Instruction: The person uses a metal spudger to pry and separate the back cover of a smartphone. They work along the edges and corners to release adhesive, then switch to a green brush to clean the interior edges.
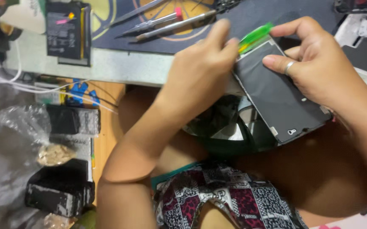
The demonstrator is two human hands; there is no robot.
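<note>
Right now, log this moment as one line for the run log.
left hand: grip on green tool at phone panel top edge | right hand: holding phone panel | panel: tilted, off bench edge | screwdrivers: on mat

We find little free room around the phone panel (277, 95): our left hand (200, 70) crowds its left edge and our right hand (315, 63) covers its far right corner, with a green pry tool (255, 36) wedged between them at the far edge. Farther on the desk (124, 65), metal tools (166, 21) lie across the dark mat (251, 15), blocking a straight reach. To the far left, a flat battery (67, 32) and white cables (5, 78) stand in the way. A bare strip of desk between the battery and our left hand stays passable. Near left, black blocks (60, 191) and a plastic bag (9, 148) fill the space.
</note>
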